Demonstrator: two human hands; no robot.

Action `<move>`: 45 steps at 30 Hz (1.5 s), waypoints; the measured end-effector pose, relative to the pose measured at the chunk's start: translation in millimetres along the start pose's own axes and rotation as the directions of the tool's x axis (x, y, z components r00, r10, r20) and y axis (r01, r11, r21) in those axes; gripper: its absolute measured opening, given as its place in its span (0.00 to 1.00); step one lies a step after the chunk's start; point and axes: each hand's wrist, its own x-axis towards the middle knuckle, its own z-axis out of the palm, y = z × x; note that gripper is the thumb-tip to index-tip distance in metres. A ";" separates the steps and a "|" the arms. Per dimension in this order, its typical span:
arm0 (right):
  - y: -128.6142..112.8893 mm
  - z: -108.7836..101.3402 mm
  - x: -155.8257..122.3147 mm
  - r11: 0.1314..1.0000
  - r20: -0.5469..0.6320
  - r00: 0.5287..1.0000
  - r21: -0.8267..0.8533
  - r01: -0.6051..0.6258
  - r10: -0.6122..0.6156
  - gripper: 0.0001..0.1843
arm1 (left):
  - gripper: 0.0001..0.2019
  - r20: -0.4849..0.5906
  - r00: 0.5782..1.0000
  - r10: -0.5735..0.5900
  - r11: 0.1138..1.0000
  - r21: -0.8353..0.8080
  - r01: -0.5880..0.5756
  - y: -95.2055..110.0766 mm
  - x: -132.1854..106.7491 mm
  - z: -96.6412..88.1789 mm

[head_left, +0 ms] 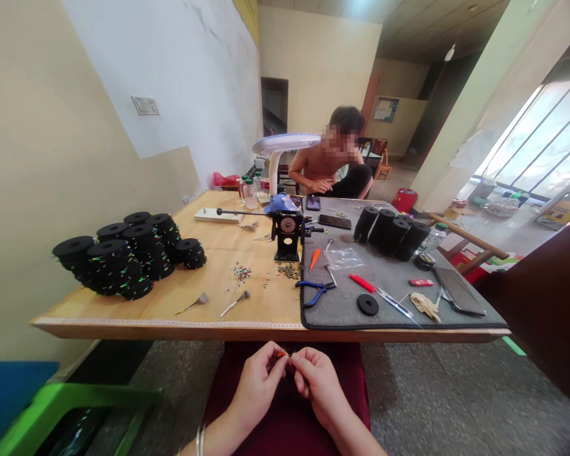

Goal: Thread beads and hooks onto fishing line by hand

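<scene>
My left hand (pixel 259 383) and my right hand (pixel 316 377) meet over my lap, below the front edge of the wooden table (pixel 171 316). Both are pinched together on a tiny orange piece (pixel 281 354) between the fingertips; I cannot make out what it is. The hands touch each other. On the table ahead stands a black hand-crank winder (pixel 287 234) with a long spindle. A small heap of coloured beads (pixel 241 272) lies left of it.
Stacked black spools (pixel 123 256) crowd the table's left; more black spools (pixel 392 231) lie on a grey mat (pixel 389 297) with blue pliers (pixel 316 289), a red tool, a black disc and phones. A shirtless person (pixel 332 164) sits at the far end behind a desk lamp (pixel 285 147).
</scene>
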 end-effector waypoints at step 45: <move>10.0 -7.8 5.5 0.976 -0.034 0.976 -0.020 0.215 -0.215 0.19 | 0.10 0.239 0.927 -0.291 0.855 -0.370 0.364 1.6 0.5 3.4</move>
